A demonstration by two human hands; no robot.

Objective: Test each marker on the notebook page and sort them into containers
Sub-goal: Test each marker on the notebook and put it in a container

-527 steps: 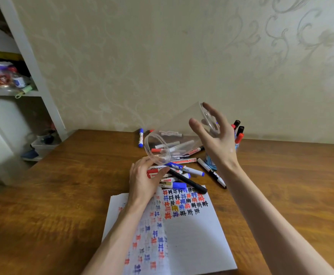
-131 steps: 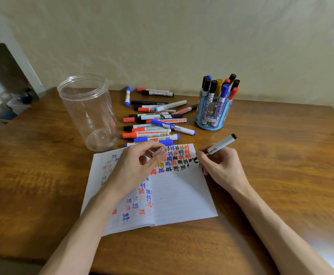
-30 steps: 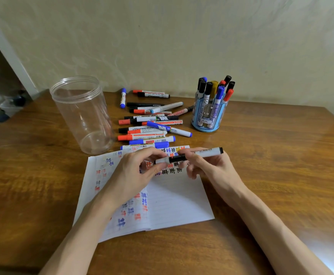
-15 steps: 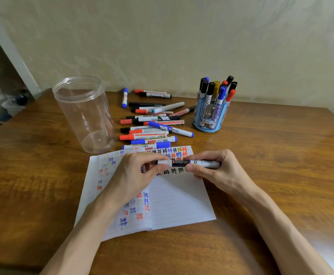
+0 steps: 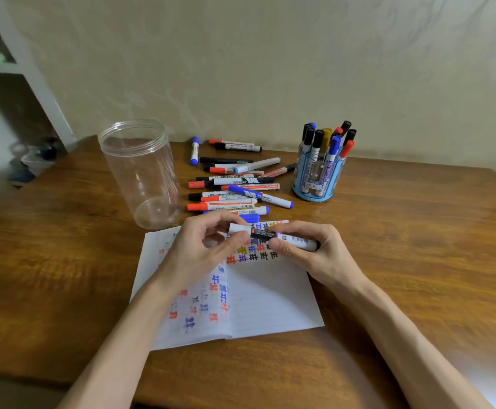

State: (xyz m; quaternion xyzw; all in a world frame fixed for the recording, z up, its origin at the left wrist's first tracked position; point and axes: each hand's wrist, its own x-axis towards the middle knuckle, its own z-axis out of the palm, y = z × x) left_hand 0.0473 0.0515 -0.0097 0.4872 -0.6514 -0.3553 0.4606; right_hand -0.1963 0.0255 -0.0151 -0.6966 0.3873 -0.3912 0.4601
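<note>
Change since a few seconds ago: the right hand was writing on the notebook with the marker tip down while the left hand held the cap apart. Now the marker lies level between both hands with the cap back on its left end. Whether it is pressed fully home, cannot tell. Meaning: the test of this marker looks done, with black marks at the end of the lowest row of marks on the page, so the sort step is next. Left hand is curled, thumb and fingertips pinching the cap end. Right hand is curled round the barrel, index finger along the top, the black tail end poking out past the fingers. The marker hangs just above the top edge of the page, between the hands, not touching the paper as far as I can see. The clear jar stands upright on the tabletop to the left, just beyond the notebook's far left corner, and looks empty. The blue holder, back right, already carries upright markers. The loose pile of untested ones lies between jar and holder, so much is left to do.
</note>
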